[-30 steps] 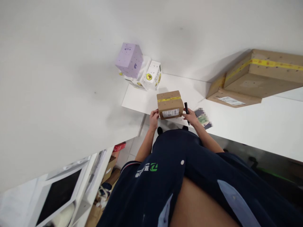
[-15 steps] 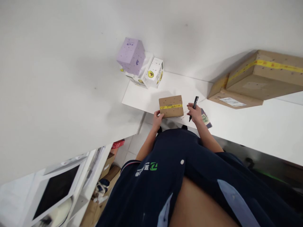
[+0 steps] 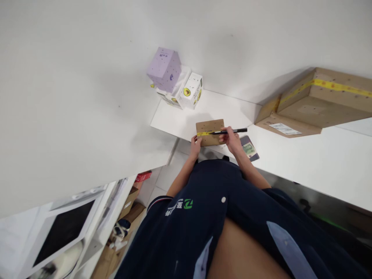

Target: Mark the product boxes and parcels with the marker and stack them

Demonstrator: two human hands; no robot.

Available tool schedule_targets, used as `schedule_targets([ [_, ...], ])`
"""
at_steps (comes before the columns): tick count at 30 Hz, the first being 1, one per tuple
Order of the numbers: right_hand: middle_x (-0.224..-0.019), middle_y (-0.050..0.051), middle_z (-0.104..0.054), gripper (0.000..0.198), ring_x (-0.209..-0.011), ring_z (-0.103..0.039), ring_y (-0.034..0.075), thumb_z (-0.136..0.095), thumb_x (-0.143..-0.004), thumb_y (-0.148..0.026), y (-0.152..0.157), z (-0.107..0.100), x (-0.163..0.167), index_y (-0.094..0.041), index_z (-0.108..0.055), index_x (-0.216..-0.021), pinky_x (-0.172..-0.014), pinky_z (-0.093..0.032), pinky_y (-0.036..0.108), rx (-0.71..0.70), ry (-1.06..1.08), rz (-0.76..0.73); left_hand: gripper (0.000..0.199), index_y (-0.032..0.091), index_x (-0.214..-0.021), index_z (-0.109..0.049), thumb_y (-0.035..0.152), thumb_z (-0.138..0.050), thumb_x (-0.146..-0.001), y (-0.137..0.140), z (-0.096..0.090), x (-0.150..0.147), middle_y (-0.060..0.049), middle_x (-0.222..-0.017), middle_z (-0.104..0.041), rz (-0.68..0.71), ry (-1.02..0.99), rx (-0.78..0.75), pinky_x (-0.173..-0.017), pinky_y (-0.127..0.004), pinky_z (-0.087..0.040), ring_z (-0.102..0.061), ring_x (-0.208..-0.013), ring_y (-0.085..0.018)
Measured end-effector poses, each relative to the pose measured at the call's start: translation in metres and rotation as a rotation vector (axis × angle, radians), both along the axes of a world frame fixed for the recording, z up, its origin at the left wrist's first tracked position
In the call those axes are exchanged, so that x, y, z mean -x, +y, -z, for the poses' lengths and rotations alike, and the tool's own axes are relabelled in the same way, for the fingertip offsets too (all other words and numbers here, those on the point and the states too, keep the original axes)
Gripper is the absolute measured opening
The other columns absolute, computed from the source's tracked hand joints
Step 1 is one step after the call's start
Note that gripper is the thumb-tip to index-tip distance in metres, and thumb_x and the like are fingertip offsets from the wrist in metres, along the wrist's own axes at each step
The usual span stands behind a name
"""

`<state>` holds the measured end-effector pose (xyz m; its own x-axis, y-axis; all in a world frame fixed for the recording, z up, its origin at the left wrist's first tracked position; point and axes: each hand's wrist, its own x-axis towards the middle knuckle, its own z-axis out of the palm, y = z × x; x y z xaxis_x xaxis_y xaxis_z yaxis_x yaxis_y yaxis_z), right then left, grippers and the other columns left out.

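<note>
A small brown cardboard box (image 3: pixel 209 126) with a yellow tape strip lies near the front edge of the white counter. My left hand (image 3: pixel 196 147) grips its near left corner, fingers closed against the side. In my right hand (image 3: pixel 231 141) is a black marker pen (image 3: pixel 240 131), held almost level above the box. The pen's tip points left, over the tape; whether it touches the surface I cannot tell. Beside my right wrist, a green banknote (image 3: pixel 248 148) lies on a dark flat item (image 3: pixel 254 156).
Behind the box on the left, a lilac box (image 3: pixel 164 69) stands on white avocado-printed cartons (image 3: pixel 192 91). Two larger taped cardboard boxes (image 3: pixel 334 104) are stacked at the right. The white counter (image 3: pixel 305 155) ends close to my body. Shelving with boxes (image 3: pixel 128 203) is at lower left.
My right hand has moved left onto the box's right side. The marker has swung from upright beside the box to nearly level over its tape. My left hand still holds the corner.
</note>
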<state>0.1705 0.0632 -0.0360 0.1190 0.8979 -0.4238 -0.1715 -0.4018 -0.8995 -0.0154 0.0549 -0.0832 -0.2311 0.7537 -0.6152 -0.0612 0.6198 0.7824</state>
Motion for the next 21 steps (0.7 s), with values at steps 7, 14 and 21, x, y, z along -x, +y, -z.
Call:
schedule_targets([
  [7,-0.081,0.000,-0.066,0.039,-0.072,-0.063,0.015,-0.067,-0.077,-0.057,-0.006,0.014,0.028,-0.025,-0.056,-0.096,-0.073,-0.054,0.030,-0.172,-0.142,-0.148,0.044,0.022,-0.135,-0.052,0.030,-0.057,-0.093,0.003,0.006,-0.005,-0.013,-0.139,-0.060,0.033,0.053,-0.063,-0.092,-0.036,-0.053,-0.057,-0.126,-0.027],
  [14,-0.077,0.001,-0.061,0.037,-0.072,-0.062,0.018,-0.056,-0.084,-0.061,-0.005,0.042,0.034,-0.025,-0.058,-0.093,-0.076,-0.055,0.036,-0.313,-0.263,-0.176,0.056,0.023,-0.148,-0.045,0.037,-0.056,-0.094,0.003,0.013,-0.007,-0.012,-0.149,-0.054,0.096,0.108,-0.121,-0.105,-0.043,-0.051,-0.049,-0.139,-0.029],
  [21,-0.094,0.007,-0.070,0.040,-0.087,-0.066,0.025,-0.053,-0.088,-0.060,-0.006,0.059,0.034,-0.024,-0.067,-0.097,-0.087,-0.056,0.045,-0.489,-0.402,-0.216,0.062,0.022,-0.155,-0.036,0.040,-0.050,-0.098,0.003,0.012,-0.008,-0.012,-0.152,-0.051,0.154,0.169,-0.147,-0.117,-0.046,-0.042,-0.044,-0.145,-0.027],
])
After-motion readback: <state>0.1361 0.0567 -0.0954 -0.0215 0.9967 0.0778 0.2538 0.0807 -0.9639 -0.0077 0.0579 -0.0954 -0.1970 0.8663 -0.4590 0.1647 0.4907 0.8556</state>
